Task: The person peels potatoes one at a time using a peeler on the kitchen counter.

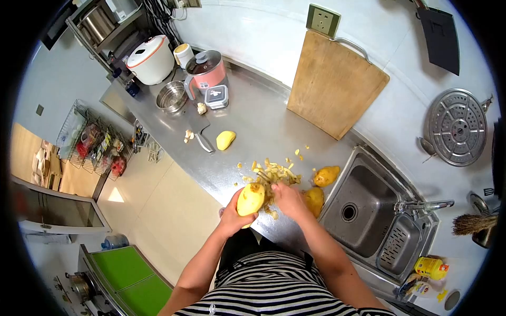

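My left hand is wrapped round a mostly peeled yellow potato, with a brown patch of skin at its top. Beside it, my right hand is closed on a thin metal peeler, partly hidden by the fingers and scraps. Potato peelings lie heaped on the steel counter in front of both hands. To the right of my right hand are two unpeeled potatoes, one near the sink and another partly behind my wrist. A peeled potato rests farther left, near a knife.
A steel sink with a tap is on the right. Against the wall leans a wooden cutting board. Garlic, a steel bowl, a lidded container, a pink pot and a rice cooker stand farther back.
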`<move>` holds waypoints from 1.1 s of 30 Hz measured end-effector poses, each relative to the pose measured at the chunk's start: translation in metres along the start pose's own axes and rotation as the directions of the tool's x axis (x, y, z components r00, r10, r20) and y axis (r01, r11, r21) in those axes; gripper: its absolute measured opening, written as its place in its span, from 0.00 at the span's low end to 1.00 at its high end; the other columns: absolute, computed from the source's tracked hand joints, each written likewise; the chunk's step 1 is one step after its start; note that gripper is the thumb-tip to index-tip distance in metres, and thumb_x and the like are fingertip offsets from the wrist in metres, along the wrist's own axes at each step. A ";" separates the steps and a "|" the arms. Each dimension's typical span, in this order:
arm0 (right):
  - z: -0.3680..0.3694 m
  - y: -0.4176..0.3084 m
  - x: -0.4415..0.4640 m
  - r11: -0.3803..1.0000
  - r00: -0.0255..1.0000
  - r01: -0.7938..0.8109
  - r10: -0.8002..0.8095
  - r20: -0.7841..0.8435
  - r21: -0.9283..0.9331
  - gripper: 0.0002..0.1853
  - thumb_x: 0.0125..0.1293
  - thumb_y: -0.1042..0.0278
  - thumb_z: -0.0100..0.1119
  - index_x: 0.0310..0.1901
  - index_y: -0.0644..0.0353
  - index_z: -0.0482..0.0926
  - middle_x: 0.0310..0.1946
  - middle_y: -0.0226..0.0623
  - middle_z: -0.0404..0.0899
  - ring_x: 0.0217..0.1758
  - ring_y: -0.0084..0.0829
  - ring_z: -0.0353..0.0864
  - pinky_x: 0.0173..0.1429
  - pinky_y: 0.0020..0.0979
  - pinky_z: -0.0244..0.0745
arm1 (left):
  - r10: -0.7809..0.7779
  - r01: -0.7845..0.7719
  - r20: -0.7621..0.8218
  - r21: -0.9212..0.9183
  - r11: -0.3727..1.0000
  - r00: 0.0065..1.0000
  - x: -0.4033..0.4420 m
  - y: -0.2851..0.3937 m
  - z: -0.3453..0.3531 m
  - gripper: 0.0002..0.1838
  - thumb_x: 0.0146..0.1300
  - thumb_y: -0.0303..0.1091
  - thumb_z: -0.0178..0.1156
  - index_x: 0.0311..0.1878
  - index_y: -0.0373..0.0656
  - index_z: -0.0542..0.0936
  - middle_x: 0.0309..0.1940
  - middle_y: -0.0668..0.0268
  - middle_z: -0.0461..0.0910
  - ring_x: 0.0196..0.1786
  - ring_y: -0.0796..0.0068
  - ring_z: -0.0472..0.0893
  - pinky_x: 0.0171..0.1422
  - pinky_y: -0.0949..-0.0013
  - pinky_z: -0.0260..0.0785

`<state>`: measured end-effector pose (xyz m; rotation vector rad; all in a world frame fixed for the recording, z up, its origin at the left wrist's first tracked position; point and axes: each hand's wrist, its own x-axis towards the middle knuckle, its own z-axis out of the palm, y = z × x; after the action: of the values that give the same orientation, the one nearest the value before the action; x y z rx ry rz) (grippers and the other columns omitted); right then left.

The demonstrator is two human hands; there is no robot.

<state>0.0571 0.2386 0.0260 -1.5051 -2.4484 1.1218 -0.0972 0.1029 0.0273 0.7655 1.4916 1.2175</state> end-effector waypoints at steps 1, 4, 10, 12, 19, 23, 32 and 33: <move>-0.002 -0.008 -0.005 1.000 1.000 0.013 -0.014 0.027 0.016 0.18 0.72 0.52 0.41 0.41 0.61 0.72 0.30 0.56 0.79 0.37 0.60 0.78 0.44 0.54 0.70 | -0.001 0.002 -0.020 0.030 1.000 1.000 0.004 0.003 0.000 0.45 0.44 0.31 0.70 0.68 0.40 0.60 0.56 0.62 0.72 0.59 0.71 0.72 0.64 0.69 0.64; -0.007 -0.027 -0.024 0.998 0.996 0.065 -0.064 0.060 -0.013 0.18 0.72 0.52 0.41 0.40 0.60 0.72 0.30 0.55 0.79 0.37 0.57 0.79 0.42 0.53 0.71 | -0.006 0.016 -0.058 0.174 0.985 0.998 0.010 -0.010 -0.007 0.46 0.44 0.32 0.71 0.68 0.42 0.60 0.55 0.60 0.73 0.58 0.70 0.73 0.64 0.69 0.64; 0.000 -0.008 0.003 0.995 0.987 -0.035 0.049 0.151 -0.095 0.18 0.72 0.52 0.41 0.44 0.57 0.74 0.34 0.51 0.80 0.39 0.53 0.80 0.43 0.51 0.72 | 0.000 0.005 -0.023 0.204 0.979 1.000 0.006 -0.009 -0.010 0.46 0.42 0.33 0.71 0.68 0.42 0.62 0.55 0.61 0.74 0.58 0.71 0.73 0.64 0.69 0.65; -0.001 0.006 0.009 0.991 0.997 -0.039 0.048 0.064 -0.130 0.19 0.72 0.51 0.40 0.47 0.58 0.74 0.36 0.54 0.79 0.42 0.54 0.79 0.46 0.52 0.70 | 0.043 -0.055 0.052 0.250 0.967 0.998 0.002 0.000 -0.006 0.48 0.42 0.32 0.71 0.69 0.43 0.60 0.55 0.60 0.74 0.58 0.71 0.74 0.63 0.69 0.65; -0.014 -0.031 -0.020 0.991 0.987 0.102 -0.090 0.136 -0.083 0.17 0.72 0.53 0.41 0.42 0.58 0.74 0.32 0.49 0.81 0.37 0.52 0.81 0.42 0.51 0.73 | -0.036 0.066 -0.082 0.392 0.918 0.996 0.011 -0.007 -0.010 0.48 0.43 0.34 0.71 0.68 0.39 0.58 0.53 0.58 0.75 0.56 0.68 0.75 0.62 0.68 0.67; 0.002 -0.016 -0.009 0.981 0.980 0.170 -0.159 0.117 -0.093 0.19 0.73 0.52 0.38 0.42 0.58 0.74 0.32 0.50 0.80 0.38 0.51 0.81 0.42 0.51 0.73 | -0.027 0.040 -0.044 0.334 0.942 0.999 0.009 -0.009 -0.014 0.47 0.42 0.34 0.71 0.68 0.41 0.59 0.53 0.58 0.75 0.57 0.68 0.75 0.62 0.68 0.66; -0.011 -0.029 -0.015 0.996 0.988 0.043 -0.031 0.152 -0.076 0.19 0.73 0.52 0.37 0.43 0.59 0.73 0.32 0.52 0.80 0.38 0.53 0.80 0.44 0.52 0.72 | 0.022 0.009 -0.075 0.396 0.918 0.997 0.012 -0.002 -0.015 0.46 0.41 0.35 0.71 0.67 0.39 0.61 0.54 0.57 0.75 0.57 0.68 0.75 0.62 0.68 0.66; -0.007 -0.031 -0.021 0.986 0.983 0.120 -0.102 0.150 -0.119 0.19 0.73 0.53 0.38 0.43 0.59 0.73 0.32 0.52 0.80 0.38 0.53 0.80 0.44 0.52 0.72 | 0.020 0.012 -0.085 0.360 0.933 0.996 0.012 -0.003 -0.016 0.47 0.41 0.35 0.71 0.67 0.38 0.61 0.54 0.56 0.75 0.57 0.67 0.75 0.62 0.68 0.66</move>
<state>0.0474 0.2174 0.0566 -1.3409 -2.7109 1.1088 -0.1152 0.1085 0.0204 0.9663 1.8161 1.0002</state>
